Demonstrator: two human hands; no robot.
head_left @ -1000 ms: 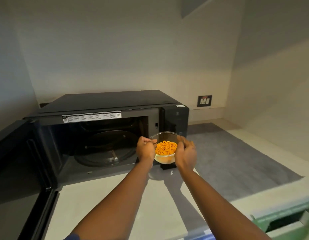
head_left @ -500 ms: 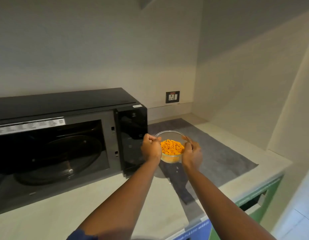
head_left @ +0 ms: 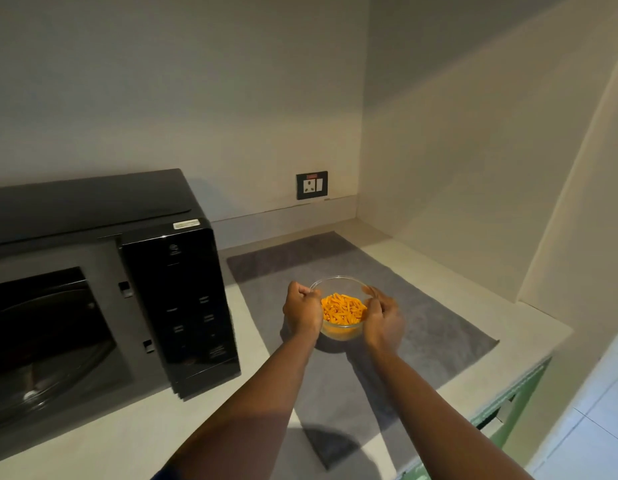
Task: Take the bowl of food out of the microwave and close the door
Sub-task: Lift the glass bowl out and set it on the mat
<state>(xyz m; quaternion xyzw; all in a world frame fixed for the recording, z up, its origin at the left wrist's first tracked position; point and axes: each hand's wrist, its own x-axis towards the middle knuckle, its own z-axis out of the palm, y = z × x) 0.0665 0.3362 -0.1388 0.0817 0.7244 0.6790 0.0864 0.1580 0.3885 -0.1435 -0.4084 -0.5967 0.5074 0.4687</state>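
Note:
A clear glass bowl (head_left: 342, 330) filled with orange food sits between both my hands, low over the grey mat (head_left: 432, 327) to the right of the microwave. My left hand (head_left: 302, 311) grips its left rim and my right hand (head_left: 383, 317) grips its right side. The black microwave (head_left: 182, 306) stands at the left with its cavity (head_left: 47, 341) open and the glass turntable visible inside. Its door is out of view past the left edge.
The pale counter (head_left: 134, 427) carries the microwave and mat. A wall socket (head_left: 311, 185) is on the back wall. A side wall closes the counter at the right. A green cabinet front (head_left: 508, 420) lies below the counter's front edge.
Both hands have carried the bowl rightward, away from the microwave front, and lower over the grey mat. The view has swung right, so the door has left the frame.

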